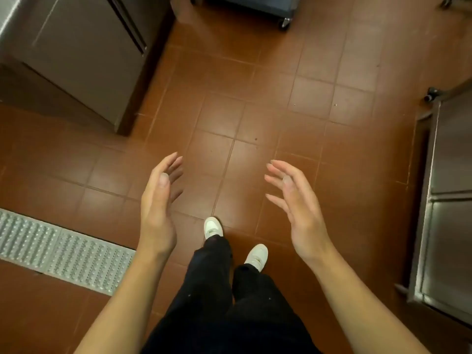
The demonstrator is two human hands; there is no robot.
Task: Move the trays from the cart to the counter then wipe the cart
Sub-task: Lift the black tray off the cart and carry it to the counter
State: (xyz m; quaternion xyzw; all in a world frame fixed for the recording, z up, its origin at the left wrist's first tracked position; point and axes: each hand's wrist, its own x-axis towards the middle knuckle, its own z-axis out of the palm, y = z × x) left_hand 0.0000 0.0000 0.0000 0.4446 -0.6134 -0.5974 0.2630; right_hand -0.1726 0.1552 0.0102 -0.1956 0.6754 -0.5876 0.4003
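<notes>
Fingers [274, 172] of both hands relaxed, holding nothing, above tiled floor [255, 80]

1. Bare forearms, no sleeves in view, lead to the left hand [157, 200] and right hand [297, 200].
2. Loose black trousers [212, 297] cover both legs.
3. White lace-up sneakers [212, 227] show at the trouser hems.

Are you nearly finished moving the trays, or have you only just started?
Hard to say. Done: nothing that shows; no tray and no cloth is in view. In hand: nothing; the left hand and the right hand are open and empty above the tiled floor. Left: whatever trays remain, and the wiping. A wheeled unit at the top edge might be the cart, but I can't tell.
</notes>
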